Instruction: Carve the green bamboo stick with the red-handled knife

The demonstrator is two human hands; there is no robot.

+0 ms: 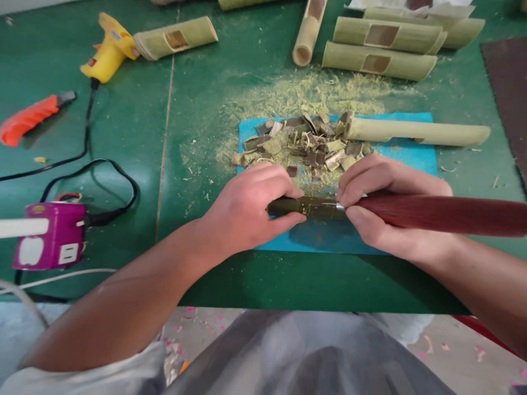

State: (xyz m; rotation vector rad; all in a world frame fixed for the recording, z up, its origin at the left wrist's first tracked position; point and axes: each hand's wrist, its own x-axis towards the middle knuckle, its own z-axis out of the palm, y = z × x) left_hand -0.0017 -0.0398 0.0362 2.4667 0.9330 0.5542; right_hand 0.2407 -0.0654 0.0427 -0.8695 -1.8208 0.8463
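My left hand [255, 208] is closed around the left end of a dark green bamboo piece [317, 207], thumb below and fingers above. My right hand [387, 178] grips a carving knife [448, 215] with a long reddish-brown wooden handle, close to its metal collar. The thin blade lies along the bamboo, pointing left; its exact tip is hard to make out. Both hands are over a blue mat [415, 156]. Just beyond them is a heap of bamboo chips [313, 145], and a pale peeled bamboo tube [424, 131] rests on the mat behind my right hand.
Bamboo tubes with cut windows [379, 61] lie at the back right, and one tube [193, 37] touches a yellow heat tool [111, 49]. An orange utility knife [31, 118] and a purple power socket [53, 236] with cords are at left. Sawdust covers the green table [206, 99].
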